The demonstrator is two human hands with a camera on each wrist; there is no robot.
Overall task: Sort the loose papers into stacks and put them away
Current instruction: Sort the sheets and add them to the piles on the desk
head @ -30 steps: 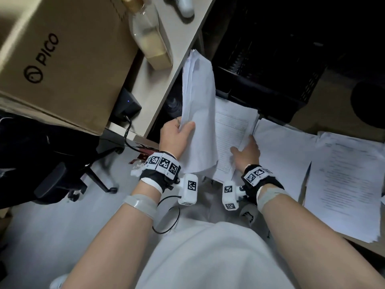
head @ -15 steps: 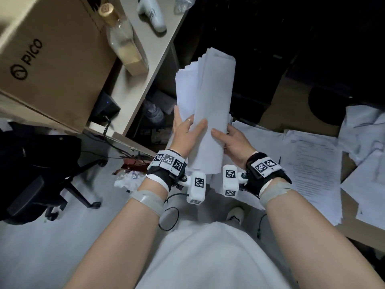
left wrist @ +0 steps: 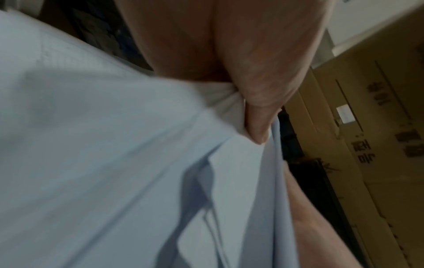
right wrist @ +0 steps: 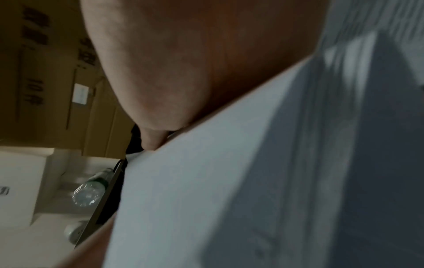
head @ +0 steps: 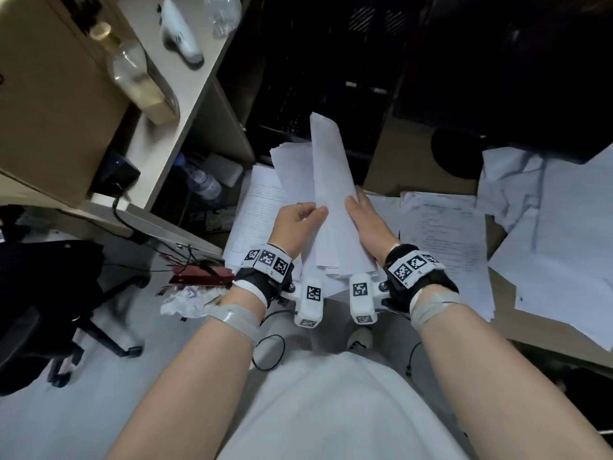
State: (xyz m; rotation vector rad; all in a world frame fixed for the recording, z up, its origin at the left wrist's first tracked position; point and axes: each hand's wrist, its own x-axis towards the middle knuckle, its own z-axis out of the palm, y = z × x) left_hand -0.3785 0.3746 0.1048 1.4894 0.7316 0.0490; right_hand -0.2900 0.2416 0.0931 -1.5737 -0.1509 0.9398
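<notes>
Both hands hold one upright sheaf of white papers (head: 326, 187) in front of my body. My left hand (head: 300, 220) grips its left edge, the thumb (left wrist: 257, 127) pinching the sheets (left wrist: 128, 172). On the right edge lies my right hand (head: 366, 224), palm against the sheaf and thumb (right wrist: 152, 139) on the front sheet (right wrist: 206, 190). More printed sheets (head: 441, 240) lie spread on a brown surface under and right of the hands, with crumpled and loose sheets (head: 547, 234) further right. A printed page (head: 257, 214) lies just left of the sheaf.
A desk edge (head: 185, 127) at upper left carries a cardboard box (head: 49, 94), a glass bottle (head: 139, 78) and a white device (head: 180, 33). A plastic bottle (head: 199, 180) lies under the desk. A black office chair (head: 43, 310) stands at left. Dark crates (head: 318, 61) lie ahead.
The right hand left the sheets lying below and joined the left hand on the sheaf. The sheaf has been drawn in and now stands narrow between both hands. The view has shifted right.
</notes>
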